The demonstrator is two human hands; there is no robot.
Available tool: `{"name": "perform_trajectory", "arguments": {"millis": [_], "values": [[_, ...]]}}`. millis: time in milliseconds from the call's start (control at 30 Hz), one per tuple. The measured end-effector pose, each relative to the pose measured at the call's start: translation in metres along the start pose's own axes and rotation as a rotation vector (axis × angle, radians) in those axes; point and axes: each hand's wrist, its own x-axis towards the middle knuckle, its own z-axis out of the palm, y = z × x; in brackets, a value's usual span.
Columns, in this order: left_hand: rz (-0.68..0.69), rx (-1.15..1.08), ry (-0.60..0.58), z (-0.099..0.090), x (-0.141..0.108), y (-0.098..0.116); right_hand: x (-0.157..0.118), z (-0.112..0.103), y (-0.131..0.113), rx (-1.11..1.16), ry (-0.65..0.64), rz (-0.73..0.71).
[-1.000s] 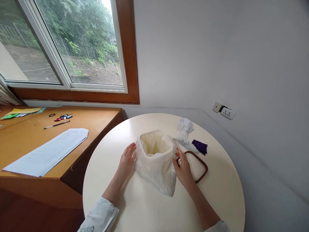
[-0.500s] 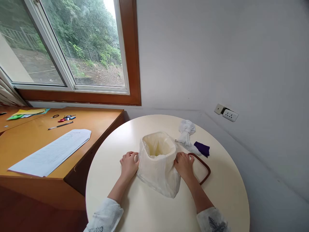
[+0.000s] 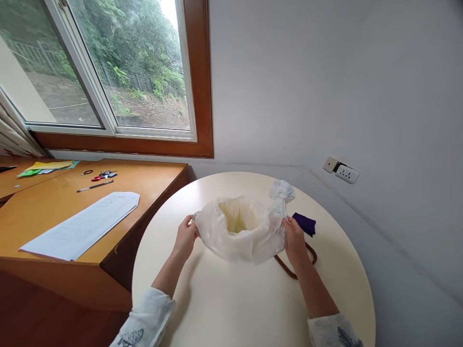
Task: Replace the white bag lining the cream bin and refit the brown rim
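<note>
A thin white plastic bag (image 3: 231, 246) is draped over the rim of a bin, whose yellowish inside (image 3: 236, 220) shows through the bag's mouth. My left hand (image 3: 185, 237) pinches the bag's edge on the left. On the right, my right hand (image 3: 295, 241) grips the opposite edge. Both edges are pulled outward and raised off the table. The bin's outer walls are hidden under the bag. A brown ring-shaped frame (image 3: 285, 268) lies flat on the table, partly behind my right hand and wrist.
Beyond my right hand lie a knotted white plastic bag (image 3: 282, 192) and a dark purple cloth piece (image 3: 304, 224). The round cream table (image 3: 231, 303) stands beside a wooden desk (image 3: 152, 188) with papers (image 3: 87, 226), a pen (image 3: 94, 186) and keys (image 3: 104, 175). A wall socket (image 3: 347, 173) is at right.
Both hands have moved up and outward, from the bag's lower sides to its edges. The bag's hanging skirt is now lifted and spread sideways.
</note>
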Motion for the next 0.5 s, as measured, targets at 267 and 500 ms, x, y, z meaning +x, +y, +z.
{"name": "perform_trajectory", "arguments": {"millis": [267, 500], "values": [[-0.002, -0.192, -0.093, -0.014, 0.0, 0.059, -0.002, -0.01, -0.051, 0.311, -0.035, -0.017], [0.132, -0.272, -0.11, -0.021, -0.001, 0.083, -0.004, -0.018, -0.068, 0.462, -0.037, 0.029]]}}
